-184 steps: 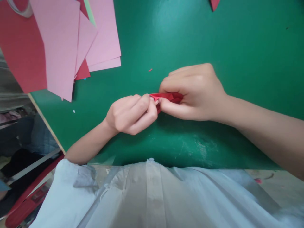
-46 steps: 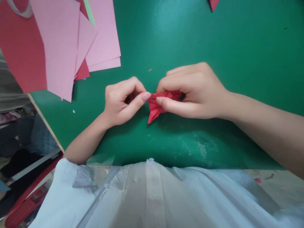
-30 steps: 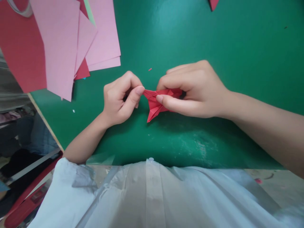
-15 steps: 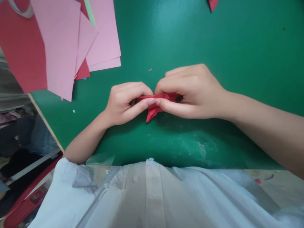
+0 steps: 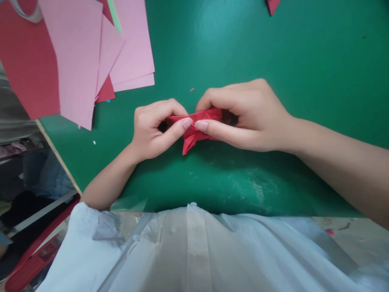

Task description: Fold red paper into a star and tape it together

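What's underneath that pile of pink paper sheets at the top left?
Under the pink paper sheets lie a red sheet, a thin green strip, and the green table. What else is beneath is covered.

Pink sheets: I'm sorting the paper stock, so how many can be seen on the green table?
4, fanned at the table's far left: a large front sheet, a second, a third, and a bottom strip. More may be hidden beneath.

Head camera looks steeply down, close over the green table (image 5: 304,61).
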Demonstrator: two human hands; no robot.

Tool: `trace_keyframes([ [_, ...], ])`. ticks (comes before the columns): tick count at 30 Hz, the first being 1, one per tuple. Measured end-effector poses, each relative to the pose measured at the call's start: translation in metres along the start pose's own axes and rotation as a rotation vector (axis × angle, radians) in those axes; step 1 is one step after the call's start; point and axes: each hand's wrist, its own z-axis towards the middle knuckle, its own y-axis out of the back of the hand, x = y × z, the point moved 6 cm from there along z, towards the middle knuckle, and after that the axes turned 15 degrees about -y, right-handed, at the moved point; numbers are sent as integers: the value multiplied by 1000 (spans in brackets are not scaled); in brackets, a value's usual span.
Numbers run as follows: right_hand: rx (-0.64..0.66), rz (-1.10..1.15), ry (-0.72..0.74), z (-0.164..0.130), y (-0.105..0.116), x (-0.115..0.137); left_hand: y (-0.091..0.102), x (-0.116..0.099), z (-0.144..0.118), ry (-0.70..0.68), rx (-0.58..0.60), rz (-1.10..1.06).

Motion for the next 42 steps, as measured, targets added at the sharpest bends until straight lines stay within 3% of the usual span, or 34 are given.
trace_keyframes([
  [42, 3, -23, -15, 1, -1, -2, -1, 2, 0, 41, -4, 34],
])
